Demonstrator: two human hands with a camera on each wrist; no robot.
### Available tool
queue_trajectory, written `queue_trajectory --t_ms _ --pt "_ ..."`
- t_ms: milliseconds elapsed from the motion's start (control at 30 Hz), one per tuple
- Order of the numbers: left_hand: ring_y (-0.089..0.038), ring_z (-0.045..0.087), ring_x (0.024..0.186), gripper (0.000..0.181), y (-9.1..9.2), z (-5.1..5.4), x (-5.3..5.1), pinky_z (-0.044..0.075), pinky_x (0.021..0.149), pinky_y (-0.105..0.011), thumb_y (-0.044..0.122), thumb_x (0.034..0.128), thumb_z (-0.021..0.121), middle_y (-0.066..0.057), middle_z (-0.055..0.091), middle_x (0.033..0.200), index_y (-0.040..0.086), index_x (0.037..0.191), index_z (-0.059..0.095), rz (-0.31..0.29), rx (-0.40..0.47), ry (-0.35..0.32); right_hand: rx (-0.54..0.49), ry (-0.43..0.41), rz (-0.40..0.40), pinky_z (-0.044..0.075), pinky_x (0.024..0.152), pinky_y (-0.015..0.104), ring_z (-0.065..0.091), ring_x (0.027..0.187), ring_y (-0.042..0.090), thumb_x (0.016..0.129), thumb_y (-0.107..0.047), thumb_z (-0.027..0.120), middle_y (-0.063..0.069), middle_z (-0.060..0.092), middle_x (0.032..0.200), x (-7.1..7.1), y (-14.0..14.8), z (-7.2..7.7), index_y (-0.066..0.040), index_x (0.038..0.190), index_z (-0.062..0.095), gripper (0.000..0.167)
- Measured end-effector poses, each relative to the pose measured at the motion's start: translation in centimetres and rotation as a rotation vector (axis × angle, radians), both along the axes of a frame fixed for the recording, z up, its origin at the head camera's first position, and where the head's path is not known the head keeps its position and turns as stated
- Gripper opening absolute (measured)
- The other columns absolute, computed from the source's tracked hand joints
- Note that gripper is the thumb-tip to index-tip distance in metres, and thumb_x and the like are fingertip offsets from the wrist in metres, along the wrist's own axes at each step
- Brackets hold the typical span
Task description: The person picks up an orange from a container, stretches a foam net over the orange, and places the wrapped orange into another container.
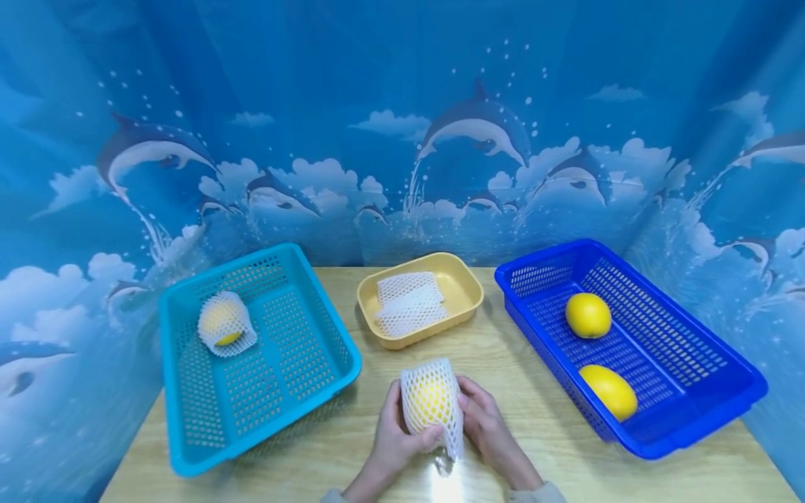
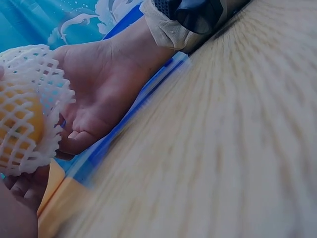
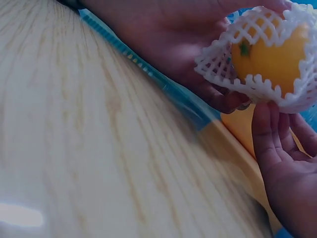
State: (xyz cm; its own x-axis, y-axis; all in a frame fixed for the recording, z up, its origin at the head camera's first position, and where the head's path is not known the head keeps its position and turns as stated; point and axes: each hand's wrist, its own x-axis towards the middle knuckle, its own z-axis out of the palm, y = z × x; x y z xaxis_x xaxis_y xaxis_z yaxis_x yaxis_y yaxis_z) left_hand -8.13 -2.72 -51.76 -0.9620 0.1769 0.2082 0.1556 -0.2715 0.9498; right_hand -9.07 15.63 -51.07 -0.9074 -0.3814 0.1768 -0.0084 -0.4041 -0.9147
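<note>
A yellow fruit [image 1: 430,399] sits inside a white foam net sleeve [image 1: 448,372], held above the table between both hands. My left hand [image 1: 402,439] grips it from the left, with the thumb across the front of the net. On the other side my right hand [image 1: 486,423] pinches the edge of the sleeve with its fingertips. In the right wrist view the net's open end shows the fruit's bare skin [image 3: 277,64] and a green stem spot. The left wrist view shows the sleeve's loose rim [image 2: 62,94] beside the right palm.
A teal basket [image 1: 260,434] on the left contains a netted fruit [image 1: 223,323]. Behind the hands, a yellow tray [image 1: 462,283] holds flat foam nets [image 1: 411,304]. To the right, a blue basket [image 1: 682,419] has two bare yellow fruits [image 1: 588,315]. A dolphin-print curtain [image 1: 390,140] hangs behind the table.
</note>
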Motion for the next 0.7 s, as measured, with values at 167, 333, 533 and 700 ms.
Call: queue_trajectory --t_ms 167,333,533,700 --pt "-0.032 0.061 0.113 0.074 -0.27 -0.18 0.15 0.051 0.095 -0.041 -0.002 0.0724 0.080 -0.023 0.054 0.129 0.001 0.133 0.038 0.004 0.047 -0.002 -0.031 0.010 0.002 0.051 0.095 0.033 0.061 0.106 0.016 0.102 -0.006 0.035 0.007 0.060 0.120 0.26 -0.12 -0.21 -0.007 0.131 0.055 0.034" --pt "-0.030 0.063 0.110 0.068 -0.53 -0.21 0.18 0.051 0.097 -0.038 0.000 0.0724 0.081 -0.021 0.059 0.124 0.001 0.130 0.044 0.053 -0.011 -0.004 -0.038 0.025 -0.008 0.053 0.090 0.031 0.059 0.102 0.015 0.102 -0.006 0.036 0.008 0.057 0.118 0.26 -0.24 -0.17 -0.006 0.129 0.053 0.032" --pt "-0.029 0.060 0.116 0.066 -0.60 0.17 -0.21 0.049 0.099 -0.036 0.002 0.0770 0.079 -0.018 0.054 0.132 0.005 0.135 0.049 0.029 -0.025 -0.084 -0.037 0.018 -0.045 0.055 0.083 0.029 0.059 0.098 0.014 0.101 -0.005 0.038 0.008 0.056 0.115 -0.02 -0.18 -0.15 -0.005 0.126 0.052 0.028" --pt "-0.026 0.056 0.121 0.064 -0.65 0.27 -0.35 0.042 0.106 -0.031 0.007 0.0804 0.078 -0.014 0.052 0.131 0.010 0.139 0.052 0.051 -0.083 -0.094 -0.069 -0.002 -0.024 0.055 0.080 0.028 0.062 0.095 0.014 0.101 -0.004 0.038 0.007 0.061 0.112 -0.22 -0.05 -0.17 -0.005 0.125 0.051 0.027"
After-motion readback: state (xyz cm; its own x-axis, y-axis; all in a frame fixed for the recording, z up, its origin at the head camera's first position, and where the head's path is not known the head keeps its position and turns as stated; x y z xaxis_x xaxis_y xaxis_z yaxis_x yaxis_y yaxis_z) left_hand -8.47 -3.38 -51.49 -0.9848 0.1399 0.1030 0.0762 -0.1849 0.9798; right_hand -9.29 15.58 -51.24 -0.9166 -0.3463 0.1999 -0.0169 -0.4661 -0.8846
